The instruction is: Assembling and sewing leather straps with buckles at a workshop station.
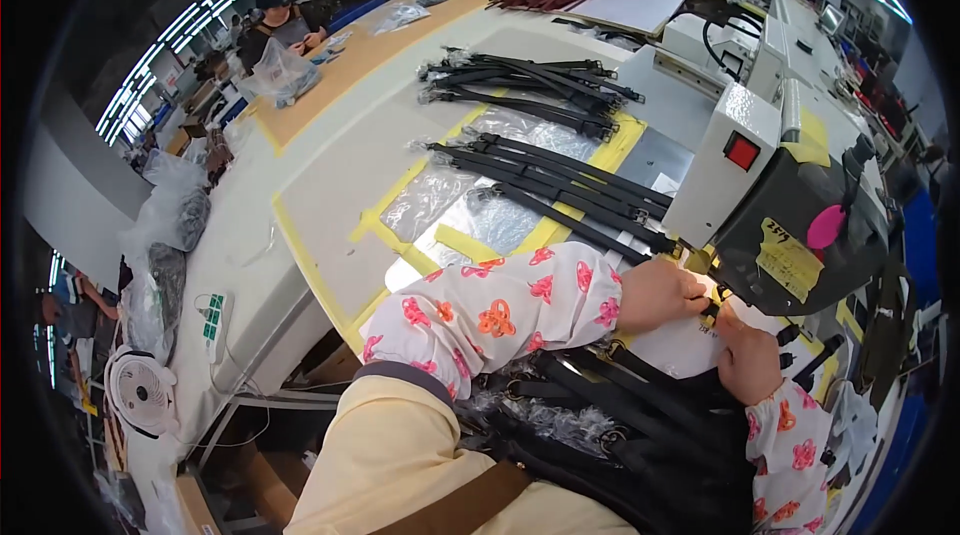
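My left hand (658,297) is closed under the head of a white bench machine (712,160), its fingertips at a small lit spot. Just right of it, my right hand (750,355) is closed too, thumb and finger pinched. A short dark end of a black strap (711,310) shows between the two hands; the rest of it is hidden by my fingers. Patterned sleeve covers in white with pink and orange reach to both wrists. Left of the machine, several black straps with buckles (560,175) lie side by side on the table.
A second pile of black straps (530,85) lies farther back, beyond yellow tape (625,140). Black straps and a dark bag-like piece (620,445) cover my lap. A white fan (143,390) and a power strip (213,320) are at the left. Another person (280,25) sits at the far left.
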Motion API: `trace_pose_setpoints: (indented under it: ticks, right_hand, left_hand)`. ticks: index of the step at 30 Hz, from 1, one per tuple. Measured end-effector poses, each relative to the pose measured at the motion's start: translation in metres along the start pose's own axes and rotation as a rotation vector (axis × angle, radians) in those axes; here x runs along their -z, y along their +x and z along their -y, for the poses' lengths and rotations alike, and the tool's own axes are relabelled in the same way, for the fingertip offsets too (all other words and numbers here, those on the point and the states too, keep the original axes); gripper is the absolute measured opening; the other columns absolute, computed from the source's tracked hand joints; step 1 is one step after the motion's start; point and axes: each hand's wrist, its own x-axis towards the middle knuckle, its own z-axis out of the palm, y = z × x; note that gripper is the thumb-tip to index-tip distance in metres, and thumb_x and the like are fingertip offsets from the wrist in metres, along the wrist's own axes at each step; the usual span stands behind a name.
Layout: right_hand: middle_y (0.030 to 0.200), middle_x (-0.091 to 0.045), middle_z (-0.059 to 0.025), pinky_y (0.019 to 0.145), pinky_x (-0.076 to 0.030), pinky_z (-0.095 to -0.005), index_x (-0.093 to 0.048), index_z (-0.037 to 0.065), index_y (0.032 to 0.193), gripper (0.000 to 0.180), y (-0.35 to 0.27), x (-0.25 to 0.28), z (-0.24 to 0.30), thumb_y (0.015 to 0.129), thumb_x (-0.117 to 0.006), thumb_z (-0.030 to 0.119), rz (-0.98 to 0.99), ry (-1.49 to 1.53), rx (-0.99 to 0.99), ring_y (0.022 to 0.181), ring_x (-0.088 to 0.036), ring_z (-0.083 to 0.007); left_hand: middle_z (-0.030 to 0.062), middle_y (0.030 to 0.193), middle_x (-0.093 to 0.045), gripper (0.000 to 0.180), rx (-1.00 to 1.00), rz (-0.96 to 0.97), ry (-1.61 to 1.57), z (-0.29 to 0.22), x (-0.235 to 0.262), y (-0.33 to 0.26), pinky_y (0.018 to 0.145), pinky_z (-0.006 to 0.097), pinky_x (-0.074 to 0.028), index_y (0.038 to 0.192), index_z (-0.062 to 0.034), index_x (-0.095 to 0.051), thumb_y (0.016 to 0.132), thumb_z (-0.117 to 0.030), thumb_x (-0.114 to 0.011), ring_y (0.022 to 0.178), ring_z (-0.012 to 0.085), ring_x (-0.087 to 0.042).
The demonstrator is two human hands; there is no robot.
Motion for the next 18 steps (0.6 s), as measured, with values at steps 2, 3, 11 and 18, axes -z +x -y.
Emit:
trace_pose_setpoints:
  ticks: [2,3,11,18]
  right_hand:
    - [0.095,-0.063,-0.0178,0.056,-0.050,-0.0391,-0.058,-0.002,0.102,0.038,0.001,-0.003,-0.006,0.064,-0.054,0.002,-0.045,-0.009,0.030,0.063,-0.060,-0.0324]
    - [0.092,-0.064,-0.0164,0.055,-0.049,-0.0382,-0.059,-0.001,0.099,0.033,0.001,-0.005,-0.009,0.066,-0.056,0.002,-0.087,-0.016,0.057,0.062,-0.060,-0.0311]
    - [0.075,-0.063,-0.0107,0.052,-0.048,-0.0347,-0.059,0.000,0.084,0.017,0.019,-0.010,-0.008,0.067,-0.061,0.003,-0.297,-0.074,0.127,0.060,-0.061,-0.0252]
    - [0.068,-0.060,-0.0120,0.054,-0.048,-0.0362,-0.059,0.001,0.082,0.019,0.008,-0.008,-0.007,0.063,-0.059,0.000,-0.247,0.008,-0.048,0.061,-0.060,-0.0280]
  left_hand:
    - [0.0046,0.093,-0.057,0.028,-0.012,0.035,0.022,0.004,0.000,0.004,0.063,0.033,-0.048,0.098,-0.0059,-0.056,0.071,-0.011,-0.054,0.080,0.0228,-0.060]
    - [0.0040,0.092,-0.058,0.025,-0.023,0.073,0.038,0.006,-0.001,0.007,0.063,0.032,-0.049,0.094,-0.0062,-0.056,0.071,-0.011,-0.054,0.081,0.0220,-0.060]
    - [0.0062,0.099,-0.063,0.031,0.063,-0.035,-0.202,0.016,0.003,0.005,0.067,0.036,-0.049,0.100,-0.0078,-0.058,0.069,-0.009,-0.058,0.079,0.0276,-0.060]
    - [0.0049,0.101,-0.063,0.027,0.133,0.144,-0.096,0.007,-0.001,0.015,0.070,0.036,-0.047,0.098,-0.0084,-0.058,0.076,-0.023,-0.062,0.081,0.0244,-0.061]
